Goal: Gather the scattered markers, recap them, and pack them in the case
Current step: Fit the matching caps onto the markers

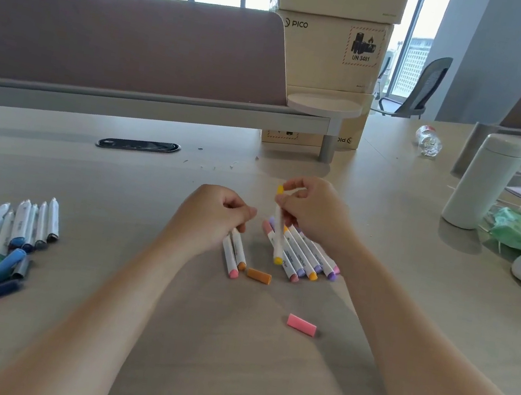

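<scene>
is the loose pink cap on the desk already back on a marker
No, the pink cap lies alone on the bare desk, apart from every marker and nearer the person than both hands.

my two bare forearms, no sleeves showing up to the frame edge, my left hand [216, 210], my right hand [314, 212], short plain nails, fingers bare

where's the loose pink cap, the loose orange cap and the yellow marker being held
loose pink cap [301, 325], head view, middle of its side
loose orange cap [259, 275], head view, middle of its side
yellow marker [279, 234], head view, white barrel below the right hand [315, 209]
</scene>
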Demonstrator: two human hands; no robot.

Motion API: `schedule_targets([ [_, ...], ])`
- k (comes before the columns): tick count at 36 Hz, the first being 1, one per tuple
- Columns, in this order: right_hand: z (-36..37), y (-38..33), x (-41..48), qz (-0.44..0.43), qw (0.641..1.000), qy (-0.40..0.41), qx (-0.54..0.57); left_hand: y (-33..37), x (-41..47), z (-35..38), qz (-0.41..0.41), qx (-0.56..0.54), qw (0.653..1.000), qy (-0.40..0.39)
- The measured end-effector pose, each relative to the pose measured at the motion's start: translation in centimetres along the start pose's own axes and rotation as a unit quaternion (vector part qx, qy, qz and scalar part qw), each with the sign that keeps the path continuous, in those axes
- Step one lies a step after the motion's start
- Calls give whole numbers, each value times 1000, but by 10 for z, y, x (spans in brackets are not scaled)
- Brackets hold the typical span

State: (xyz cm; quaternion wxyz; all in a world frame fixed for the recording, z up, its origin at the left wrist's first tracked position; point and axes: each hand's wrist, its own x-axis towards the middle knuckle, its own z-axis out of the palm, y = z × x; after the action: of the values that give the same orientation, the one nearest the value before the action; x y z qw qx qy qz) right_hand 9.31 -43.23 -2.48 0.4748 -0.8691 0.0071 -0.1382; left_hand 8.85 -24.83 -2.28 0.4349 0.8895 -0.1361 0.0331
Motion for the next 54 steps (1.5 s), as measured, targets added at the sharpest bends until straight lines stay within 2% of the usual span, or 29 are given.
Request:
schedule_targets([
  [5,16,11,5,-22,993,-39,-114,-11,4,9,-38,162,986,14],
  [13,30,8,4,-38,963,-64,-257,-10,8,19,-71,273,959,-11],
  [19,30,8,3,-30,956,-92,-278,-7,7,24,-60,318,946,-5],
  [28,27,8,3,-39,953,-95,-284,2,5,28,-91,336,938,4],
  [33,24,8,4,-55,954,-90,-280,3,2,27,-95,318,943,16],
  [37,14,-1,-2,-48,956,-140,-255,-1,4,26,-98,261,960,23],
  [41,3,-19,-15,-57,932,-235,-271,-8,10,22,-114,162,980,26],
  [48,2,-39,-33,-50,893,-338,-294,-13,10,5,-114,55,992,23],
  [54,9,-40,-33,-63,874,-351,-331,-16,9,-4,-111,-47,993,17],
])
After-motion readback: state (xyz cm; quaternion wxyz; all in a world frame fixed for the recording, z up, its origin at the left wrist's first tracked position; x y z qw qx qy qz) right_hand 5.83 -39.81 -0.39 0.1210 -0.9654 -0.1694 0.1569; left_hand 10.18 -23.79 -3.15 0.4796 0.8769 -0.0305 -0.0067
